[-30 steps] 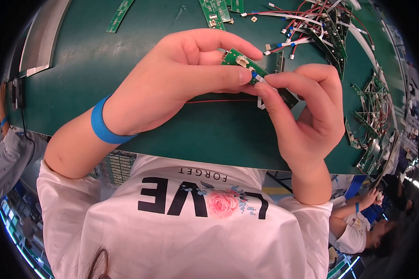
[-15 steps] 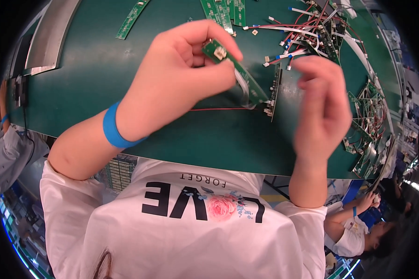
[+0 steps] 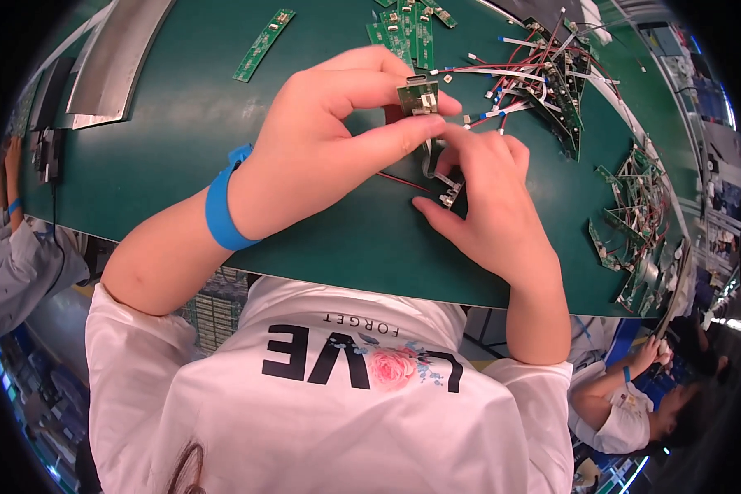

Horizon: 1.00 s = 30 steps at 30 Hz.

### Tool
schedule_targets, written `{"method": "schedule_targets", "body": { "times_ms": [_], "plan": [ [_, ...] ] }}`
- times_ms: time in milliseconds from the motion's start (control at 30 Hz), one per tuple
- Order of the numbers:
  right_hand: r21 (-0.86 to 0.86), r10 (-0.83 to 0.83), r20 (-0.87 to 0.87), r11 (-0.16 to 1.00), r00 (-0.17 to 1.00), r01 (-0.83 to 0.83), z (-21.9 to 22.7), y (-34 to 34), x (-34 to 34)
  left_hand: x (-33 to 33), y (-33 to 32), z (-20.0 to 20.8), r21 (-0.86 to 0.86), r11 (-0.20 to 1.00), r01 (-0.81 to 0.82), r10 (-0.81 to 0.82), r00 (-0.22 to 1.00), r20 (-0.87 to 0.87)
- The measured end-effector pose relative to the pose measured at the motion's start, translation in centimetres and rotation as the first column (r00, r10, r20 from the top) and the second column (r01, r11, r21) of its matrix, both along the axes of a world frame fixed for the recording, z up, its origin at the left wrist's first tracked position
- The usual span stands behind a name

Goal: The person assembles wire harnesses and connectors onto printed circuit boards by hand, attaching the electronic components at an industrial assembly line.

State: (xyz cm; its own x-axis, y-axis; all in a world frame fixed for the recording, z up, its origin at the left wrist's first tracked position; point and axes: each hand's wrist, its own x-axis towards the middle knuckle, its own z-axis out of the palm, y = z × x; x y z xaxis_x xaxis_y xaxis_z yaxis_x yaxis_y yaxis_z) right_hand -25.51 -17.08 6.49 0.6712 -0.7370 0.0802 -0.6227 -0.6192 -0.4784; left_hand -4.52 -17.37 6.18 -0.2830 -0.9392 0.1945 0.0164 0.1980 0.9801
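Observation:
My left hand [image 3: 337, 123] pinches a small green circuit board [image 3: 420, 97] between thumb and fingers, its white connector facing up. A pale flat cable [image 3: 429, 156] runs down from this board toward a second circuit board [image 3: 451, 194]. Closed around that second board is my right hand [image 3: 490, 185], which hides most of it; only an end with light connectors shows, near the thumb. The fingertips of both hands nearly meet. A thin red wire [image 3: 399, 179] lies on the green tabletop [image 3: 222, 165] beneath.
Several green board strips [image 3: 407, 33] lie at the far middle, with a single strip [image 3: 263, 45] left of them. Boards with tangled wires [image 3: 552, 78] are heaped far right, and another heap [image 3: 642, 218] sits nearer. A curved metal piece [image 3: 111, 74] stands far left.
My right hand has moved left to the second board and closed around it. The board in my left hand has turned more upright, its connector end now facing up.

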Motion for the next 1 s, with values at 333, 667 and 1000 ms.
{"method": "schedule_targets", "body": {
  "times_ms": [333, 667, 1000],
  "plan": [
    [-0.088, 0.196, 0.097, 0.978, 0.976, -0.187, 1.3, 2.4, 2.4, 0.5, -0.6, -0.3, -0.493, 0.868, -0.054, 0.187, 0.957, 0.223],
    [-0.359, 0.061, -0.071, 0.93, 0.996, -0.083, -2.5, 2.5, 8.6, 0.7, -0.7, 0.6, -0.306, 0.941, -0.147, 0.231, 0.937, 0.262],
    [-0.633, 0.001, 0.135, 0.769, 0.991, 0.086, -5.4, 1.1, 9.4, 0.5, -1.3, 0.0, -0.124, 0.982, -0.142, 0.156, 0.982, 0.11]
  ]
}}
